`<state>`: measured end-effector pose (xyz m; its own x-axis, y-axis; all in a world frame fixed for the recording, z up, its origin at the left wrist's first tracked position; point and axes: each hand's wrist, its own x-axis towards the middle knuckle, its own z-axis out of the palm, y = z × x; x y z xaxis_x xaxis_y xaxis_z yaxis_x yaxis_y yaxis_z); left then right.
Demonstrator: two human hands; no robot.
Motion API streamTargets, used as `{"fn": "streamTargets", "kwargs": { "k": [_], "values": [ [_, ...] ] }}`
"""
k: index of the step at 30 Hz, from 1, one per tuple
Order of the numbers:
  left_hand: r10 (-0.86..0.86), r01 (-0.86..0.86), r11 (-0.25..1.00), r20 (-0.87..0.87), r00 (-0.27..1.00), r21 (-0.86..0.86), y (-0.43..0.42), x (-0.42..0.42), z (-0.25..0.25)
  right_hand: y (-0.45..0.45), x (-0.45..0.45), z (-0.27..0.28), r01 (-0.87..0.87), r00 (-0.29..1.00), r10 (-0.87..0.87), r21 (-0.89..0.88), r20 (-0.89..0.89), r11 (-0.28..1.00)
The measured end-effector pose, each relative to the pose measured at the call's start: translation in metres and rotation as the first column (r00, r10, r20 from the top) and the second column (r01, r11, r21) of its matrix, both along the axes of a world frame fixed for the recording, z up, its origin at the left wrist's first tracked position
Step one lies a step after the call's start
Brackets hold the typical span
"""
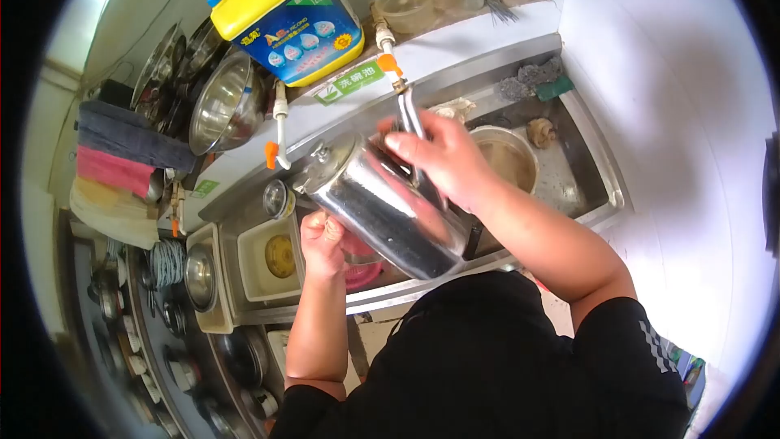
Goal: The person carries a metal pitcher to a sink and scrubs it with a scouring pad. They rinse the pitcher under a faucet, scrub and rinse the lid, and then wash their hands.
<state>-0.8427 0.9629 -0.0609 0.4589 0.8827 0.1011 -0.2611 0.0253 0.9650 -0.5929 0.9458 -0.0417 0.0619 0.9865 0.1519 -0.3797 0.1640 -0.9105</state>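
A shiny stainless steel pitcher [390, 207] with a knobbed lid [325, 156] is tilted over the front of the sink. Closed in a fist, my left hand [322, 242] grips it at its left side, where a curved metal handle [363, 260] partly shows. My right hand [445, 154] is above the pitcher, its thumb across the metal spout [411, 114] of the tap with the orange valve [390, 63]. The fingers curl behind that spout and are partly blurred. Below the pitcher, part of a pink basin [361, 276] shows.
The steel sink [597, 146] holds a round pan [508, 158] and scouring pads [532, 77]. A cream tub [244, 264] stands at left. On the ledge are a yellow-and-blue detergent jug [288, 24] and a clear bowl [406, 8]. Metal bowls [227, 106] lean by the wall.
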Motion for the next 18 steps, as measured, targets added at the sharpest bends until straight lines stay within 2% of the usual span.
{"fn": "streamTargets", "kwargs": {
  "k": [1, 2, 3, 5, 6, 7, 9, 10, 11, 12, 13, 15, 16, 17, 18],
  "values": [
    [-0.001, 0.0, 1.0, 0.022, 1.0, 0.019, 0.002, 0.001, 0.004, -0.004, -0.002, -0.003, 0.045, 0.968, -0.032, -0.05, 0.248, 0.998],
    [0.016, -0.016, 0.999, 0.006, 1.0, 0.052, 0.011, -0.011, -0.007, -0.01, -0.012, -0.025, 0.127, 0.958, -0.111, -0.045, 0.263, 0.991],
    [0.016, -0.016, 0.998, 0.011, 1.0, 0.058, 0.009, -0.007, -0.003, -0.024, -0.014, -0.012, 0.153, 0.94, -0.106, -0.123, 0.323, 0.981],
    [0.255, -0.242, 0.956, -0.068, 0.964, 0.164, -0.008, 0.016, 0.006, -0.035, -0.034, -0.025, 0.494, 0.737, -0.472, 0.092, 0.483, 0.865],
    [0.382, -0.353, 0.893, -0.053, 0.923, 0.278, -0.01, 0.028, -0.001, -0.037, -0.041, -0.026, 0.467, 0.677, -0.529, 0.258, 0.511, 0.846],
    [0.377, -0.348, 0.895, -0.057, 0.924, 0.279, -0.011, 0.029, -0.002, -0.04, -0.047, -0.026, 0.42, 0.615, -0.589, 0.414, 0.525, 0.808],
    [0.372, -0.32, 0.887, -0.104, 0.922, 0.332, -0.012, 0.029, -0.002, -0.04, -0.056, -0.019, 0.426, 0.633, -0.609, 0.442, 0.478, 0.79],
    [0.33, -0.301, 0.92, -0.086, 0.94, 0.25, -0.012, 0.027, -0.005, -0.033, -0.054, -0.016, 0.411, 0.71, -0.605, 0.486, 0.361, 0.771],
    [0.327, -0.298, 0.921, -0.085, 0.941, 0.249, -0.014, 0.025, -0.009, -0.025, -0.053, -0.012, 0.397, 0.778, -0.58, 0.526, 0.241, 0.752],
    [0.31, -0.256, 0.911, -0.128, 0.942, 0.323, -0.016, 0.023, -0.013, -0.011, -0.055, -0.006, 0.409, 0.85, -0.523, 0.554, 0.058, 0.725],
    [0.295, -0.209, 0.896, -0.173, 0.94, 0.393, -0.018, 0.023, -0.015, -0.006, -0.048, 0.002, 0.413, 0.848, -0.527, 0.551, 0.057, 0.725],
    [0.303, -0.212, 0.883, -0.163, 0.939, 0.419, -0.022, 0.025, -0.018, -0.005, -0.037, 0.019, 0.346, 0.743, -0.627, 0.667, 0.236, 0.66],
    [0.34, -0.275, 0.889, -0.126, 0.932, 0.365, -0.022, 0.023, -0.02, -0.01, -0.036, 0.023, 0.39, 0.601, -0.738, 0.694, 0.307, 0.605],
    [0.381, -0.339, 0.889, -0.087, 0.921, 0.308, -0.021, 0.023, -0.021, -0.015, -0.037, 0.017, 0.389, 0.596, -0.742, 0.697, 0.307, 0.602],
    [0.326, -0.321, 0.936, -0.016, 0.945, 0.142, -0.023, 0.025, -0.008, -0.021, -0.039, 0.004, 0.436, 0.546, -0.757, 0.65, 0.359, 0.623]
  ]
}}
